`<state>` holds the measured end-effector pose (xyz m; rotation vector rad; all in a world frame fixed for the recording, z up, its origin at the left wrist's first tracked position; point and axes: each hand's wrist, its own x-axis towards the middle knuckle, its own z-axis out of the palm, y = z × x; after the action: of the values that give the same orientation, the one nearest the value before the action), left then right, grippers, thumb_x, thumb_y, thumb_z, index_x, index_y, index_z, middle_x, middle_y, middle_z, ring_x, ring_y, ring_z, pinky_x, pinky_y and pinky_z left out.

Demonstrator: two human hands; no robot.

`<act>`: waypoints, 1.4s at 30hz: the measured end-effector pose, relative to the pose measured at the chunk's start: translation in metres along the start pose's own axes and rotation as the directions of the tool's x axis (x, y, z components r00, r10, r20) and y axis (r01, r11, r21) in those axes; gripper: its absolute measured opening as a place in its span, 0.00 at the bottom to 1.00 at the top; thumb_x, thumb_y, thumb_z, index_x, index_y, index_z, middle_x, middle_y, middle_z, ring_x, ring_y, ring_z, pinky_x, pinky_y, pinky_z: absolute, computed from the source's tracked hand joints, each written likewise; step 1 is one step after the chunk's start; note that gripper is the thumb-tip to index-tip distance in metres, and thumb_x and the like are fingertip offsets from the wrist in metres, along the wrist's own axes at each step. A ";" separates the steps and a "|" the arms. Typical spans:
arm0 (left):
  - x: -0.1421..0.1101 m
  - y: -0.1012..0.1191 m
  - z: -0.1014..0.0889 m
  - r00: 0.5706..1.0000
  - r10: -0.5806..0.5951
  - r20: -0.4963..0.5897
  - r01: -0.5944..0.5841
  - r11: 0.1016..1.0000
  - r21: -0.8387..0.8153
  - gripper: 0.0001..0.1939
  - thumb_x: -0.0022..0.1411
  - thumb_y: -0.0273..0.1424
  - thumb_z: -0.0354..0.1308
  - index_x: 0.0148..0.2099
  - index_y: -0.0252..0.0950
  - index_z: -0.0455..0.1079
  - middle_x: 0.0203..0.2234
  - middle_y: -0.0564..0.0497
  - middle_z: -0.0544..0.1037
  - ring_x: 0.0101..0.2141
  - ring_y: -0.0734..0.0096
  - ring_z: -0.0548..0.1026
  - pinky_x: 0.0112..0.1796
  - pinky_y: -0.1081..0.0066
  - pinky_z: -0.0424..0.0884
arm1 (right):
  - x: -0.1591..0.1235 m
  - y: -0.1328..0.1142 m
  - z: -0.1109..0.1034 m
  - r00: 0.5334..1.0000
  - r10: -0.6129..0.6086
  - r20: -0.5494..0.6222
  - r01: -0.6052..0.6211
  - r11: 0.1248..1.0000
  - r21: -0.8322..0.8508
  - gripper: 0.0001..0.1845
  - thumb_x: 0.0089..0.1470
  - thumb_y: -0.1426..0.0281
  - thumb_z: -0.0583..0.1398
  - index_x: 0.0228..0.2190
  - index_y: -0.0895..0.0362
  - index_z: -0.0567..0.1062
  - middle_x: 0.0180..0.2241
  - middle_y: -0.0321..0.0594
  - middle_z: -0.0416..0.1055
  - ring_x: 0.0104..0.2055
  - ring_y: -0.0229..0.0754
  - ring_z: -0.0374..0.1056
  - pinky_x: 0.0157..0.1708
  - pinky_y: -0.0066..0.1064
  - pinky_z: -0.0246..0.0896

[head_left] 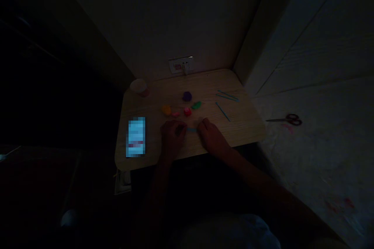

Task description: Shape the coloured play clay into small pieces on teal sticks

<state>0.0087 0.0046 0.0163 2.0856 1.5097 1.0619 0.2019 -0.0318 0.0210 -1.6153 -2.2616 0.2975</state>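
Note:
A thin light-blue stick [191,129] lies level between my two hands, low over the small wooden table. My left hand [173,134] pinches its left end with thumb and finger. Closed around the right end is my right hand [210,135], its fingers curled and partly hiding the stick. Just beyond the hands are small soft-looking lumps: a red one [187,112], a pink one [175,114], an orange-yellow one [166,110], a green one [196,105] and a purple one [187,96]. The dim light hides finer detail.
More thin blue sticks [223,111] rest on the table's [245,128] right side. A lit phone [136,137] lies at the left, with a pale cup [138,86] behind it. Dark-handled scissors [288,120] lie on the pale surface to the right. A wall socket [181,65] holds a plug.

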 end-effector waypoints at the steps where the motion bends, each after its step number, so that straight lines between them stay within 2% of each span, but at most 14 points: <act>1: 0.000 0.000 0.000 1.000 -0.006 -0.013 0.006 0.999 -0.031 0.01 0.63 0.30 0.64 0.38 0.40 0.77 0.36 0.49 0.82 0.41 0.56 0.78 0.49 0.55 0.72 | 0.000 0.001 0.000 1.000 0.005 -0.009 -0.005 1.000 0.030 0.12 0.66 0.77 0.50 0.42 0.55 0.72 0.45 0.50 0.71 0.41 0.49 0.66 0.44 0.40 0.67; 6: -0.001 -0.003 -0.002 0.995 -0.077 -0.061 0.067 0.986 -0.155 0.04 0.66 0.32 0.60 0.39 0.38 0.75 0.35 0.50 0.80 0.37 0.63 0.78 0.42 0.64 0.74 | -0.002 0.006 -0.003 0.996 0.041 -0.074 -0.028 0.985 0.170 0.12 0.66 0.76 0.50 0.44 0.55 0.72 0.46 0.51 0.69 0.44 0.51 0.67 0.46 0.43 0.69; 15: 0.000 -0.004 -0.001 1.000 -0.004 -0.022 0.001 0.993 -0.117 0.03 0.65 0.31 0.61 0.39 0.38 0.75 0.36 0.49 0.81 0.41 0.60 0.79 0.48 0.60 0.74 | 0.001 0.002 -0.003 1.000 0.011 -0.012 -0.011 1.000 0.017 0.12 0.67 0.77 0.50 0.41 0.58 0.72 0.45 0.51 0.69 0.39 0.48 0.66 0.43 0.40 0.66; 19: -0.001 -0.001 -0.003 1.000 0.006 -0.006 -0.007 0.995 -0.103 0.05 0.65 0.32 0.59 0.41 0.38 0.75 0.41 0.46 0.81 0.47 0.57 0.78 0.52 0.57 0.73 | 0.000 0.006 0.000 0.998 0.009 -0.062 -0.004 0.997 0.074 0.11 0.66 0.78 0.50 0.41 0.56 0.71 0.44 0.49 0.69 0.39 0.47 0.65 0.44 0.39 0.67; 24: -0.005 0.005 -0.010 0.990 0.071 0.125 -0.078 0.996 0.051 0.14 0.62 0.30 0.61 0.50 0.40 0.74 0.51 0.46 0.80 0.55 0.53 0.74 0.60 0.51 0.64 | -0.005 0.016 0.000 0.973 0.077 -0.218 -0.018 0.965 0.261 0.08 0.65 0.75 0.53 0.43 0.55 0.70 0.44 0.50 0.67 0.44 0.50 0.65 0.47 0.44 0.68; 27: -0.006 0.007 -0.012 0.969 0.116 0.219 -0.139 0.986 0.092 0.14 0.63 0.28 0.60 0.51 0.42 0.75 0.52 0.48 0.81 0.55 0.53 0.73 0.61 0.50 0.62 | -0.008 0.020 -0.005 0.964 0.099 -0.247 -0.022 0.956 0.294 0.08 0.65 0.74 0.52 0.42 0.55 0.71 0.44 0.49 0.67 0.44 0.50 0.65 0.46 0.43 0.66; 31: -0.006 0.007 -0.011 0.976 0.094 0.195 -0.113 0.989 0.091 0.08 0.66 0.31 0.60 0.46 0.41 0.76 0.45 0.48 0.82 0.50 0.55 0.75 0.58 0.51 0.63 | -0.010 0.025 -0.015 0.982 -0.005 -0.187 0.046 0.976 0.215 0.11 0.67 0.74 0.51 0.42 0.58 0.73 0.41 0.49 0.70 0.44 0.50 0.66 0.45 0.40 0.62; 35: -0.007 0.007 -0.012 0.975 0.135 0.178 -0.147 0.988 0.056 0.09 0.64 0.29 0.60 0.47 0.40 0.75 0.45 0.48 0.82 0.49 0.56 0.76 0.57 0.53 0.64 | -0.009 0.028 -0.021 0.990 -0.127 -0.066 0.130 0.990 0.049 0.13 0.67 0.76 0.53 0.45 0.58 0.76 0.44 0.49 0.74 0.48 0.50 0.66 0.49 0.40 0.56; 38: -0.010 0.007 -0.014 0.977 0.142 0.161 -0.152 0.987 0.055 0.13 0.62 0.26 0.58 0.49 0.39 0.74 0.47 0.47 0.81 0.50 0.56 0.75 0.57 0.54 0.65 | -0.007 0.031 -0.022 0.988 -0.150 -0.026 0.150 0.989 -0.010 0.14 0.67 0.76 0.54 0.47 0.57 0.77 0.46 0.48 0.75 0.50 0.50 0.66 0.51 0.40 0.53; 42: -0.017 0.007 -0.018 0.979 0.119 0.164 -0.123 0.992 0.018 0.12 0.64 0.27 0.58 0.49 0.39 0.74 0.44 0.48 0.82 0.48 0.57 0.76 0.56 0.55 0.67 | -0.008 0.035 -0.022 0.989 -0.133 -0.062 0.132 0.991 -0.030 0.13 0.67 0.76 0.53 0.45 0.58 0.77 0.43 0.48 0.76 0.48 0.50 0.67 0.50 0.39 0.55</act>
<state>-0.0028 -0.0158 0.0264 2.2485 1.3422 0.8913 0.2437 -0.0280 0.0273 -1.4569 -2.3193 0.1805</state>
